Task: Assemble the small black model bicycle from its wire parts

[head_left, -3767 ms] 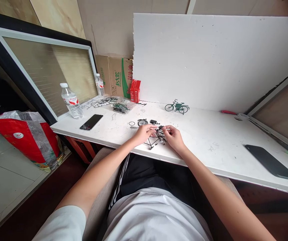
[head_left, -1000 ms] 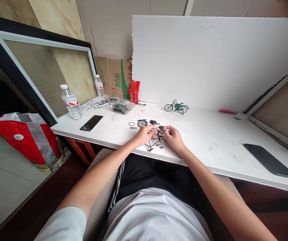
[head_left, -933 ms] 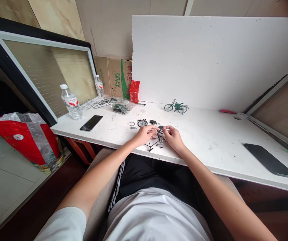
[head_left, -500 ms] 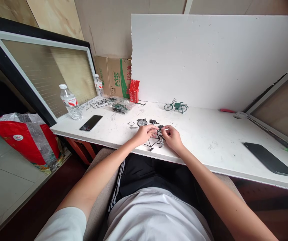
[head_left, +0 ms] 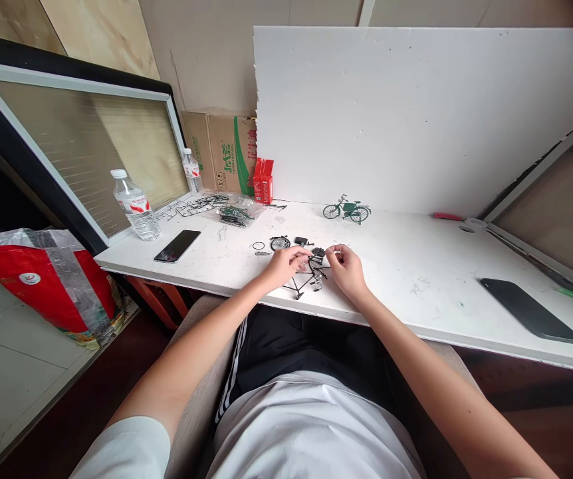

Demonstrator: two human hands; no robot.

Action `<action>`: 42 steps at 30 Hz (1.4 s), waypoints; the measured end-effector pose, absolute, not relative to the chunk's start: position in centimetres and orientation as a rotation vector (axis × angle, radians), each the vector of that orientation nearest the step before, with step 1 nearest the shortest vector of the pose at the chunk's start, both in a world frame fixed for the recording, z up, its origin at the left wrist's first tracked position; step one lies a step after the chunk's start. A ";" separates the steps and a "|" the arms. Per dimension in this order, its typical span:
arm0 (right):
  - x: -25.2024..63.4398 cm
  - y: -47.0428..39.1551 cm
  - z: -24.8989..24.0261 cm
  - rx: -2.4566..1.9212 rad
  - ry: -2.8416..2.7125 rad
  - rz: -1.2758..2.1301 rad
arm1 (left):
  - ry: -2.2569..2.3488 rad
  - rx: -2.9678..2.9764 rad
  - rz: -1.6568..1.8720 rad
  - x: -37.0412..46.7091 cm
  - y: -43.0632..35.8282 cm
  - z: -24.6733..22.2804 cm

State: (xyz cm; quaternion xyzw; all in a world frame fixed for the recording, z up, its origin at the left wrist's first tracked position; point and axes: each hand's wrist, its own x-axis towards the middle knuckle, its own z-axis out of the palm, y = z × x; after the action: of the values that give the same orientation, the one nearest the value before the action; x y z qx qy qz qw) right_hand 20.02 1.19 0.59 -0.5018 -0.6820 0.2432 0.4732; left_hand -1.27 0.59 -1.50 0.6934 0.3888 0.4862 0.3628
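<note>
My left hand (head_left: 284, 266) is closed at the upper left of a small black model bicycle frame (head_left: 298, 290), its fingertips gripping the frame by the seat end. The frame's lower part reaches down toward the table's front edge, with silvery pedal parts (head_left: 318, 283) at its side. Just right of the frame, my right hand (head_left: 348, 271) is pinched, thumb against fingers; a small dark bit shows by them, too small to name. Behind the left hand lie a spoked model wheel (head_left: 280, 243), a thin ring (head_left: 258, 246) and a black piece (head_left: 301, 241).
A finished green model bicycle (head_left: 347, 209) stands at the back. To the left are a phone (head_left: 177, 245), a water bottle (head_left: 137, 206), a bag of parts (head_left: 236, 213) and a red box (head_left: 263, 183). Another dark phone (head_left: 530, 310) lies at right.
My right hand has drawn slightly away to the right from the frame, leaving a gap. The left hand keeps its place on the frame. The view has shifted a little.
</note>
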 end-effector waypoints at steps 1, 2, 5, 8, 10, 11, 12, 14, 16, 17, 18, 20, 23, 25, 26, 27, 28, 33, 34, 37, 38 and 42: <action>20.3 1.3 0.7 -1.250 -1.699 0.574 | 1.005 1.785 1.252 -1.3 0.6 -1.5; 20.6 1.5 0.8 -1.271 -1.744 0.552 | 1.011 1.783 1.252 -1.3 0.6 -1.5; 21.4 1.9 1.4 -1.300 -1.947 0.463 | 1.036 1.795 1.250 -1.3 0.7 -1.6; 21.9 2.4 1.9 -1.322 -2.081 0.404 | 1.057 1.809 1.257 -1.3 0.7 -1.5; 21.8 2.9 2.1 -1.319 -2.143 0.395 | 1.072 1.810 1.261 -1.3 0.5 -1.4; 21.6 3.2 2.1 -1.308 -2.181 0.384 | 1.083 1.812 1.262 -1.3 0.5 -1.4; 21.4 3.7 2.2 -1.294 -2.227 0.365 | 1.097 1.817 1.265 -1.3 0.4 -1.3; 21.0 4.6 2.5 -1.268 -2.342 0.312 | 1.121 1.837 1.279 -1.4 0.4 -1.2; 20.6 5.5 2.9 -1.229 -2.476 0.260 | 1.134 1.855 1.293 -1.4 0.4 -1.2; 20.4 5.9 3.1 -1.199 -2.549 0.240 | 1.141 1.857 1.297 -1.4 0.4 -1.1; 20.3 6.2 3.3 -1.175 -2.610 0.200 | 1.147 1.855 1.297 -1.5 0.4 -1.1; 20.0 6.8 3.6 -1.152 -2.704 0.094 | 1.156 1.851 1.289 -1.5 0.4 -1.1; 19.9 7.2 3.8 -1.158 -2.776 -0.019 | 1.159 1.839 1.290 -1.6 0.4 -1.1; 19.9 7.4 3.7 -1.144 -2.789 0.001 | 1.159 1.823 1.296 -1.6 0.5 -1.1; 20.0 7.5 3.7 -1.129 -2.790 0.026 | 1.161 1.816 1.297 -1.6 0.5 -1.1; 20.2 7.6 3.7 -1.118 -2.789 0.050 | 1.163 1.815 1.296 -1.7 0.5 -1.2; 20.3 7.7 3.7 -1.118 -2.789 0.067 | 1.166 1.820 1.296 -1.7 0.6 -1.2; 20.8 8.5 3.6 -1.188 -2.804 0.066 | 1.185 1.849 1.312 -1.8 0.7 -1.5; 20.8 8.6 3.5 -1.180 -2.810 0.062 | 1.183 1.848 1.313 -1.8 0.7 -1.5; 20.8 9.0 3.5 -1.118 -2.832 0.053 | 1.179 1.836 1.311 -1.8 0.6 -1.4; 20.7 9.0 3.5 -1.098 -2.841 0.045 | 1.182 1.831 1.310 -1.8 0.6 -1.4; 20.3 9.0 3.5 -1.067 -2.870 -0.022 | 1.184 1.821 1.311 -1.8 0.5 -1.3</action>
State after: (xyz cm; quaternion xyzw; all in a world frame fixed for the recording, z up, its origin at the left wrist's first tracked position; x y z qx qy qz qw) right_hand 20.27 8.99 3.50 -0.3481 -0.9366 -0.0073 0.0399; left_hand -1.77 0.50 -1.27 0.6853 0.4454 0.4935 0.2975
